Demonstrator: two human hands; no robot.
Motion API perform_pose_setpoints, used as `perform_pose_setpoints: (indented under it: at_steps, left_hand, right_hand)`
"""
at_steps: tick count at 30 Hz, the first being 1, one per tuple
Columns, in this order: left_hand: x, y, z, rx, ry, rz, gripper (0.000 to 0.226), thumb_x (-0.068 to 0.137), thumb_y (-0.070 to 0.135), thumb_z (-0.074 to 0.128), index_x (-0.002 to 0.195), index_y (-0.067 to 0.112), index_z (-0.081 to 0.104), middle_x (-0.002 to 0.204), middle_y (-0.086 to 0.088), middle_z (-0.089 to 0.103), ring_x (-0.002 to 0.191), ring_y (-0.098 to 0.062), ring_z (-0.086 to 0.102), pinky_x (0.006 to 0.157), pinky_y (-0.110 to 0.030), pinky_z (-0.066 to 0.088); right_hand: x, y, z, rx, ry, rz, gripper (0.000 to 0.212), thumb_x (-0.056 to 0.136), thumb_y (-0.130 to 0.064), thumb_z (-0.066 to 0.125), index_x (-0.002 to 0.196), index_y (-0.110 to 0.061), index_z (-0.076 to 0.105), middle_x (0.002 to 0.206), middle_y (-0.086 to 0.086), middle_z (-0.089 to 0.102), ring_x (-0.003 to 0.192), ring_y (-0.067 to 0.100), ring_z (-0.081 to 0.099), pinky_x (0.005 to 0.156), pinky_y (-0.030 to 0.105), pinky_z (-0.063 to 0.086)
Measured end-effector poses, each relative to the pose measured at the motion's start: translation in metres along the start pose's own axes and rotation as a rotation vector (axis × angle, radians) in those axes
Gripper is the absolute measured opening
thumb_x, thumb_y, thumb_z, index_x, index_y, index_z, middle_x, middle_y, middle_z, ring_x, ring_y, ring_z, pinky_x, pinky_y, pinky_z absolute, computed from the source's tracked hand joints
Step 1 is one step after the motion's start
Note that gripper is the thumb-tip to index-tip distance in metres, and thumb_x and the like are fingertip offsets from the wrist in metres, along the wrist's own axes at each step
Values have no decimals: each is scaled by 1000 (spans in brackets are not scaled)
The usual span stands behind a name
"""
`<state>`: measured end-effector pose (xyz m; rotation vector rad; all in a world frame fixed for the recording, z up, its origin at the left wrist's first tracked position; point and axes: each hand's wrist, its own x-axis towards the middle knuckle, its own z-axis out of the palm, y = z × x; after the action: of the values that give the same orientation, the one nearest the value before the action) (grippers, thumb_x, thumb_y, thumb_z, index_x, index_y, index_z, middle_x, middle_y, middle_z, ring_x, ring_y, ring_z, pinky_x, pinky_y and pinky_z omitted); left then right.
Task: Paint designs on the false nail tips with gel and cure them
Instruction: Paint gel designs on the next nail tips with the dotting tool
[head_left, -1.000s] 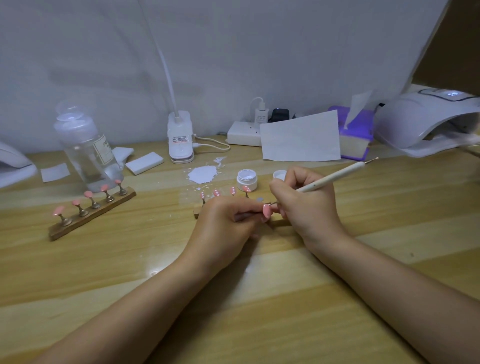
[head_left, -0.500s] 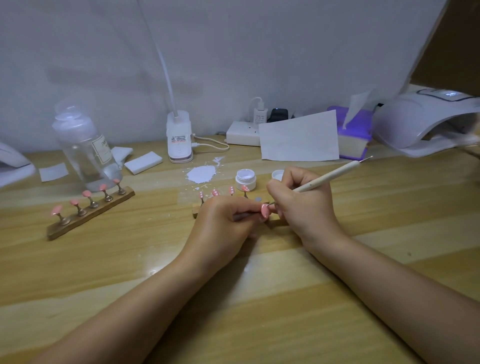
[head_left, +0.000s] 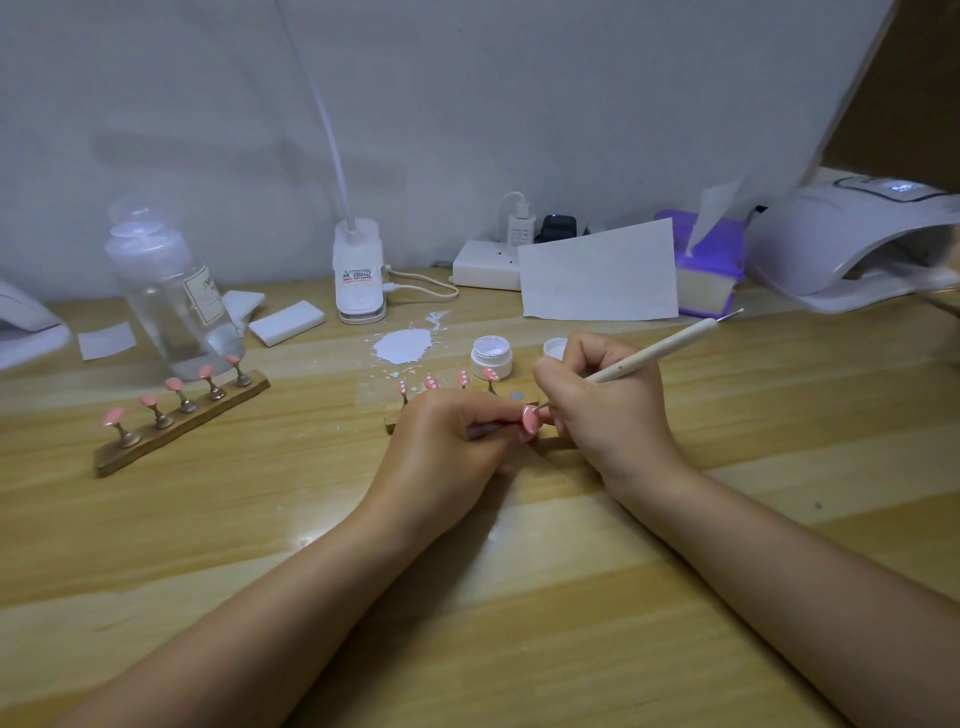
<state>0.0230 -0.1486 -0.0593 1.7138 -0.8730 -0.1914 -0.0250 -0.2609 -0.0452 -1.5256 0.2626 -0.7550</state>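
My left hand (head_left: 447, 447) pinches the metal stem of a pink nail tip (head_left: 530, 419) just above the table. My right hand (head_left: 602, 410) grips a cream dotting pen (head_left: 670, 344), whose lower point touches that tip. Behind my hands a wooden holder (head_left: 534, 400) carries several pink tips with white dots (head_left: 461, 378). An open jar of white gel (head_left: 491, 355) and its lid (head_left: 555, 347) stand just beyond. A second wooden holder (head_left: 182, 422) with several plain pink tips lies at the left. The white curing lamp (head_left: 852, 244) sits at the far right.
A clear liquid bottle (head_left: 171, 291), white foam blocks (head_left: 287, 323), a clip lamp base (head_left: 359, 270) with cable, a power strip (head_left: 485, 270), a paper sheet (head_left: 600, 275) and a purple tissue box (head_left: 709, 270) line the back. A white gel smear (head_left: 402, 347) marks the wooden table (head_left: 260, 519).
Both hands stay in nearly the same place. The pen's point has shifted slightly on the held nail tip.
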Motion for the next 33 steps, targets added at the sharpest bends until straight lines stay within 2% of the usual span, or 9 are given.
perform_pose_setpoints:
  at_steps: [2, 7, 11, 15, 17, 20, 22, 25, 33]
  left_hand:
    - [0, -1, 0, -4, -2, -5, 40, 80, -2, 64, 80, 38, 68, 83, -3, 72, 66, -9, 62, 62, -37, 56]
    - [0, -2, 0, -32, -9, -9, 38, 80, -3, 64, 77, 35, 69, 72, 8, 72, 63, 3, 60, 55, -19, 54]
    - [0, -2, 0, -22, -6, 7, 41, 81, 0, 65, 81, 41, 67, 78, 1, 73, 67, -3, 62, 60, -27, 57]
    - [0, -1, 0, -46, -13, 9, 40, 80, 1, 65, 81, 41, 67, 73, 10, 72, 70, 2, 62, 54, -16, 52]
    - [0, 0, 0, -44, -13, 11, 39, 80, 3, 66, 81, 42, 67, 74, 10, 72, 71, 1, 63, 54, -16, 53]
    - [0, -1, 1, -31, -4, 11, 39, 81, 2, 65, 80, 41, 67, 78, 3, 73, 74, -10, 66, 59, -26, 57]
    - [0, -1, 1, -22, -2, 12, 39, 81, 1, 65, 80, 40, 67, 82, 0, 73, 76, -16, 67, 62, -29, 58]
    - [0, -1, 0, -32, -9, 10, 36, 81, 1, 65, 79, 37, 68, 79, 2, 73, 73, -9, 66, 60, -25, 57]
    - [0, -1, 1, -79, -30, 6, 32, 81, 1, 65, 75, 32, 69, 71, 19, 70, 70, 6, 63, 54, -14, 51]
  right_hand:
    - [0, 0, 0, -8, 4, -2, 41, 75, 7, 54, 49, -12, 29, 31, -8, 30, 27, 6, 47, 50, 25, 39]
    - [0, 1, -1, -9, -5, -7, 41, 74, 7, 54, 48, -12, 29, 31, -7, 30, 28, 8, 48, 44, 19, 36]
    - [1, 1, -1, 15, 3, 9, 42, 74, 6, 55, 48, -13, 29, 33, -5, 28, 29, 10, 50, 50, 25, 38]
    - [1, 2, -1, 19, -4, 14, 42, 74, 5, 56, 47, -13, 29, 31, -7, 30, 29, 10, 50, 46, 21, 37]
    - [1, 1, -1, 12, -5, 10, 41, 74, 5, 55, 47, -13, 29, 31, -7, 31, 29, 10, 50, 48, 23, 38]
    - [0, 1, 0, 11, 3, 5, 41, 74, 6, 55, 47, -12, 30, 31, -7, 31, 29, 9, 49, 52, 29, 40]
    - [1, 1, 0, 13, -1, 4, 41, 74, 6, 55, 47, -12, 30, 30, -7, 31, 29, 9, 50, 47, 24, 39]
    - [1, 1, -1, 12, -11, -1, 40, 74, 6, 54, 48, -11, 30, 30, -6, 32, 29, 8, 50, 37, 15, 34]
    - [1, 2, -1, 30, -19, -2, 40, 75, 5, 55, 48, -11, 30, 30, -6, 32, 29, 7, 49, 36, 13, 33]
